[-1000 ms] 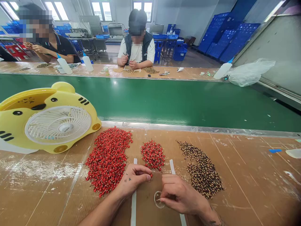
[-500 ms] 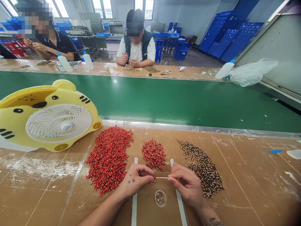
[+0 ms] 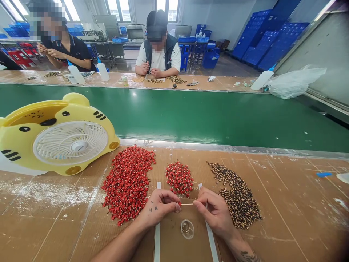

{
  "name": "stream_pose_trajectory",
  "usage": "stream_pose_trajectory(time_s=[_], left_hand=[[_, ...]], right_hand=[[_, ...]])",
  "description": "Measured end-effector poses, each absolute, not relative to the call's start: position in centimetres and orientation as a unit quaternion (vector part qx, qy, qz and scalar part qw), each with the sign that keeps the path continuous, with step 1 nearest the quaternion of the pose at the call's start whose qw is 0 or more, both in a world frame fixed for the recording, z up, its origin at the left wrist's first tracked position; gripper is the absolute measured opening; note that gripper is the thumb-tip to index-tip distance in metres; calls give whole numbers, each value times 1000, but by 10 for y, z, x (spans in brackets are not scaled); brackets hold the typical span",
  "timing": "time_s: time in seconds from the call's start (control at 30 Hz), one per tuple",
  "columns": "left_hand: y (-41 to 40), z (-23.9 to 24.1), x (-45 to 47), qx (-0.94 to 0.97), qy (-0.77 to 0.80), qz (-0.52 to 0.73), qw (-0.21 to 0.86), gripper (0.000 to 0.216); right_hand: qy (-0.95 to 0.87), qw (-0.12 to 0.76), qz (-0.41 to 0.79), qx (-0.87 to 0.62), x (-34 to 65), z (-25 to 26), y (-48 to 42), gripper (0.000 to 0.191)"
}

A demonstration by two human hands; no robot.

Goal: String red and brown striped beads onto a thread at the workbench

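Note:
Between thumb and forefinger, my left hand (image 3: 160, 207) pinches a small red piece (image 3: 179, 204). A thin pale stick (image 3: 187, 204) runs from that piece to the fingertips of my right hand (image 3: 214, 210), which are closed on its other end. Below the stick a small clear round dish (image 3: 187, 229) stands on a brown board (image 3: 174, 247) edged with white strips. Just beyond my hands lies a small heap of red pieces (image 3: 179, 177). A larger red heap (image 3: 128, 182) is at the left, and a heap of black-and-tan pieces (image 3: 240, 196) is at the right.
A yellow animal-faced fan (image 3: 62, 134) stands at the left. A green belt (image 3: 191, 116) crosses behind the cardboard-covered table (image 3: 286, 203). Across it, two people work with small pieces, near white bottles (image 3: 103, 71) and a clear plastic bag (image 3: 296, 82).
The view has shifted slightly. Both my hands keep the same hold on the red piece and stick. The person at far left has moved a little to the right.

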State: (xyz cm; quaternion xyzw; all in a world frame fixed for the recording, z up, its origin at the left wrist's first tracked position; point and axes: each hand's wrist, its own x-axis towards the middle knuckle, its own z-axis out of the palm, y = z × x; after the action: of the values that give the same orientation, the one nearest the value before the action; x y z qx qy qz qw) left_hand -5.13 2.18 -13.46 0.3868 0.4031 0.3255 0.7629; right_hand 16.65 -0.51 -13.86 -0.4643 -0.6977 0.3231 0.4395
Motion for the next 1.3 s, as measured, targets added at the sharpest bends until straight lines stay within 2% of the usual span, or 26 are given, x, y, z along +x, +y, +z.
stream_pose_trajectory(time_s=[0.17,0.37,0.53,0.63,0.8,1.0,1.3], left_hand=[[22,-134,-50,386,412,332,756,17],[22,-141,-51,395,417,326,751,19],[21,-149,-52,392,403,328,759,21],[20,-153,-51,380,395,330,768,24],[20,-154,-52,379,396,334,767,24],[21,-153,-53,388,380,331,772,21],[19,-142,-53,402,399,328,756,22]], right_hand=[[-710,444,326,-438,171,-133,-4,31],[-810,258,373,-371,177,-122,1,40],[-714,324,264,-562,214,-120,13,32],[-670,319,183,-644,246,-121,21,23],[-686,233,150,-672,265,-130,26,23],[-677,187,153,-695,256,-140,29,25],[-660,224,169,-696,251,-137,31,26]])
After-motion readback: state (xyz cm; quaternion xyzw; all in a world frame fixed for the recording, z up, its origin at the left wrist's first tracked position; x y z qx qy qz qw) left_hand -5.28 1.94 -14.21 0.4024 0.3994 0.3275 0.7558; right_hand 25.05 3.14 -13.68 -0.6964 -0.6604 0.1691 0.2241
